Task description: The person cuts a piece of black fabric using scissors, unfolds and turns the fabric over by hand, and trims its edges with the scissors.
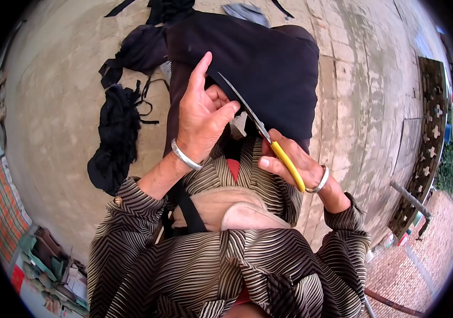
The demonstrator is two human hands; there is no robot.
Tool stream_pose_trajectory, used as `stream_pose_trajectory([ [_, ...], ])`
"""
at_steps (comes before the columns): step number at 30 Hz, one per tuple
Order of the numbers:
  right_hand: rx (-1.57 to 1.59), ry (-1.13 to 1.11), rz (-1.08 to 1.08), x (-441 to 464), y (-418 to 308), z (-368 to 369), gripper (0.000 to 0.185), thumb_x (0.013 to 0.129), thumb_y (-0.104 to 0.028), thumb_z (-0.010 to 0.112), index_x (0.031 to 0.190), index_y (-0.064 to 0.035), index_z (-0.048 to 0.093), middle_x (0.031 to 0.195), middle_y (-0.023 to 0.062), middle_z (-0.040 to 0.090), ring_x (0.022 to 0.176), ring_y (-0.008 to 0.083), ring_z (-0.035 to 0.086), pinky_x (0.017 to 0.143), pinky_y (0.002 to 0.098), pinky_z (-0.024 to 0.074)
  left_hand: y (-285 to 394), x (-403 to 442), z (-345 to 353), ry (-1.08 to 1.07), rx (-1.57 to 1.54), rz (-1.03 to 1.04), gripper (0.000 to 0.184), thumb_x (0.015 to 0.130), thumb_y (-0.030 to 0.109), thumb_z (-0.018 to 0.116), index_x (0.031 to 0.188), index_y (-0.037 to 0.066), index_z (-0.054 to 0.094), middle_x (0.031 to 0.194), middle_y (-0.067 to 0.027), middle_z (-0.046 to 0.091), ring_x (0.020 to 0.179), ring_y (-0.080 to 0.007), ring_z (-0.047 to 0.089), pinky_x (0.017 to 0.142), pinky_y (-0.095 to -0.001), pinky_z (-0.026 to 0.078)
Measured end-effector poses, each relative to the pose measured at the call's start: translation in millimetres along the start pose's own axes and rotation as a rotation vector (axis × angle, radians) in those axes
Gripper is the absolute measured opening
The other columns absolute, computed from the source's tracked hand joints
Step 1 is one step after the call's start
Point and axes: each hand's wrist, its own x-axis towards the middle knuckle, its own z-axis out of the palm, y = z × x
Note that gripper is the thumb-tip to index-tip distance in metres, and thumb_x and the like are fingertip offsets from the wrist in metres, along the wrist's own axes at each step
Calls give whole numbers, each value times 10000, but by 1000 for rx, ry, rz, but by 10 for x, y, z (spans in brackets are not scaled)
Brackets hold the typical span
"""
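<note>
A large piece of black cloth (258,69) lies spread over my lap, with its near edge by my hands. My left hand (202,114) is at that edge, its index finger stretched out and its thumb and other fingers closed on the cloth; the exact pinch is partly hidden. My right hand (295,159) is closed around yellow-handled scissors (286,161). Their metal blades point up and left along the cloth, and the tip reaches just right of my left index finger. A small pale piece (238,125) shows beneath the blades.
Crumpled black cloth scraps (115,138) and black strips (112,69) lie on the concrete ground at left. A grey cloth (246,13) is beyond my lap. A low patterned wall (430,132) runs along the right, with a pipe (412,199) nearby. Stacked items (51,265) fill the lower left.
</note>
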Motion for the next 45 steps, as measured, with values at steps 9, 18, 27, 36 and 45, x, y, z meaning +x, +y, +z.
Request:
stream_pose_trajectory([
  [9, -129, 102, 69, 65, -88, -21, 547, 938, -465, 571, 723, 24, 452, 516, 141, 365, 482, 256, 437, 497, 391, 368, -9, -18, -42, 20, 16, 6, 845, 795, -104, 620, 1497, -15, 158, 1401, -131, 390, 1020, -131, 578, 881, -252, 490],
  [18, -48, 52, -17, 106, -27, -39, 601, 892, -542, 604, 824, 30, 435, 564, 120, 419, 542, 205, 496, 537, 336, 428, 1, 16, -62, 12, 7, 9, 869, 791, -113, 613, 1505, -3, 129, 1411, -138, 377, 1040, -134, 570, 886, -255, 485],
  [27, -162, 70, 57, 175, -106, -65, 621, 905, -557, 565, 771, 41, 460, 551, 161, 444, 532, 276, 513, 545, 385, 429, -31, -2, -61, 26, 34, 20, 920, 782, -164, 538, 1520, 53, 34, 1134, -117, 556, 861, -112, 564, 765, -232, 509],
  [36, -129, 65, 30, 147, -152, -123, 614, 883, -561, 599, 780, 30, 471, 560, 150, 457, 532, 257, 529, 537, 379, 432, -22, -13, -73, 10, 26, 32, 948, 781, -166, 540, 1525, 70, 2, 1084, -107, 556, 831, -100, 552, 746, -217, 500],
  [45, -107, 32, -16, 255, -129, -100, 662, 860, -596, 610, 863, 43, 440, 601, 161, 489, 586, 248, 554, 570, 358, 456, -13, -11, -72, 9, 43, 20, 977, 776, -160, 553, 1524, 76, -29, 1112, -102, 506, 796, -87, 526, 723, -215, 497],
])
